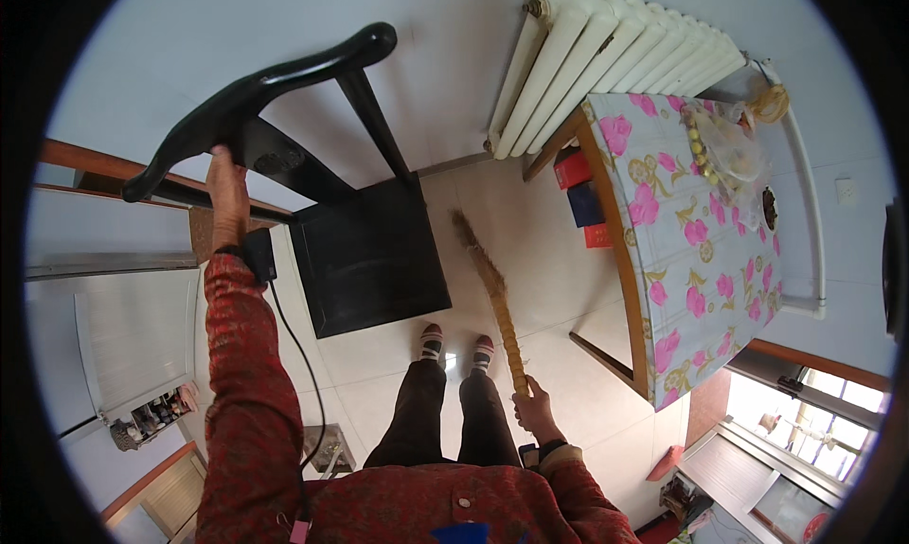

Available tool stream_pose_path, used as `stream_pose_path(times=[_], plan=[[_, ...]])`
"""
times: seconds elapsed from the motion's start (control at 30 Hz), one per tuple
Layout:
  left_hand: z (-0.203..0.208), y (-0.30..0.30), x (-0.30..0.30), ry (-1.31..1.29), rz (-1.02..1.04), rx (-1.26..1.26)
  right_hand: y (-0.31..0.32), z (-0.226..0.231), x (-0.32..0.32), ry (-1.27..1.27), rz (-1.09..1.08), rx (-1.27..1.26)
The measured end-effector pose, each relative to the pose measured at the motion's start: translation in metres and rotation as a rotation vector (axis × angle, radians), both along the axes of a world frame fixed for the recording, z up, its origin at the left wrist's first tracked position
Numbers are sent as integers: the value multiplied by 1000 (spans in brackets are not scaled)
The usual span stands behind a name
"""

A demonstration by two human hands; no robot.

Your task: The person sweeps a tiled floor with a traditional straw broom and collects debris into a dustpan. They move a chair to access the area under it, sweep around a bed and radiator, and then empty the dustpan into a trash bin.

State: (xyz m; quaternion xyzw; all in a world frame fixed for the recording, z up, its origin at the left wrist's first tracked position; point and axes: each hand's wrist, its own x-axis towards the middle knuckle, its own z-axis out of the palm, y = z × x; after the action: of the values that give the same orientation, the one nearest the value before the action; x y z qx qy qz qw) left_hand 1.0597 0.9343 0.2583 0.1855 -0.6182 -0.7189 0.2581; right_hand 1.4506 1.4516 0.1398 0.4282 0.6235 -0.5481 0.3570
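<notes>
A black wooden chair (pixel 374 260) with a curved top rail stands ahead of me on the left, close to the wall. My left hand (pixel 227 189) is closed on the chair's backrest, just under the top rail; part of its grip is hidden from view. On the right, my right hand (pixel 536 410) wraps round the handle of a straw broom (pixel 507 331). The broom slants forward and left, and its worn bristle end reaches toward the floor between the chair and the table.
To the right stands a table (pixel 686 231) with a flowered cloth, bearing a plastic bag (pixel 729 151) with yellow round things. Red and blue boxes (pixel 587 203) sit beneath it. A white radiator (pixel 606 66) lines the far wall. Tiled floor (pixel 473 179) lies between chair and table.
</notes>
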Motion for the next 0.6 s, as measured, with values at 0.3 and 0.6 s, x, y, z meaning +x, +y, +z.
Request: stream_pose_path(times=[0.3,0.6], plan=[[93,55,60,74,384,245,32,8,-29,-1,140,42],[140,101,224,254,537,284,97,-8,-100,151,428,77]])
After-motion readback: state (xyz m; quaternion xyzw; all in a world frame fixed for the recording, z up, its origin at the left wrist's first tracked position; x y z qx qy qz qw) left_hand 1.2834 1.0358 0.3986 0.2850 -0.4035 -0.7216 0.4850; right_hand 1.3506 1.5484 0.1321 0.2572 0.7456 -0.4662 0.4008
